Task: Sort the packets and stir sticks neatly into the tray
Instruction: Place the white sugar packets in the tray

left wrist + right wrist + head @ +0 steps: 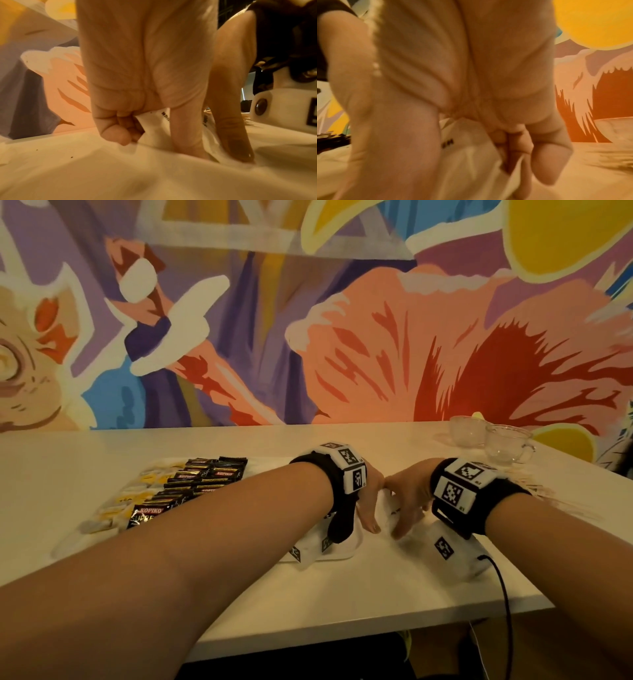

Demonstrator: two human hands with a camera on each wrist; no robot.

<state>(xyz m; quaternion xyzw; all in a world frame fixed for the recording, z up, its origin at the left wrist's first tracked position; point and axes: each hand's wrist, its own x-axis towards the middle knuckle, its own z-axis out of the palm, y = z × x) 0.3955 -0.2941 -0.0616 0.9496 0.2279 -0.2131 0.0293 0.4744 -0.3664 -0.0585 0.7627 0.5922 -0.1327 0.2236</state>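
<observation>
Packets of white paper (154,125) sit bunched between both hands at the middle of the white table (342,587), just right of the black coffee sachets (198,481) that lie in rows beside yellow packets (150,477). The left hand (368,494) curls its fingers (118,129) round 1 end of the white bundle, thumb pressed down beside it; the right hand (409,494) curls round the other end, thumb on the table. Both hands grip the same bunch, fingertips almost meeting.

To do this step well, I judge the hands should squeeze the bundle evenly from both ends so the edges line up, tap it square against the table, then lift it as 1 stack. Loose paper slips easily, so keep the thumbs pressing. Stir sticks (534,491) lie right of the bundle, near 2 glass cups (489,436). Whether the bundle already rests in the tray is unclear.
</observation>
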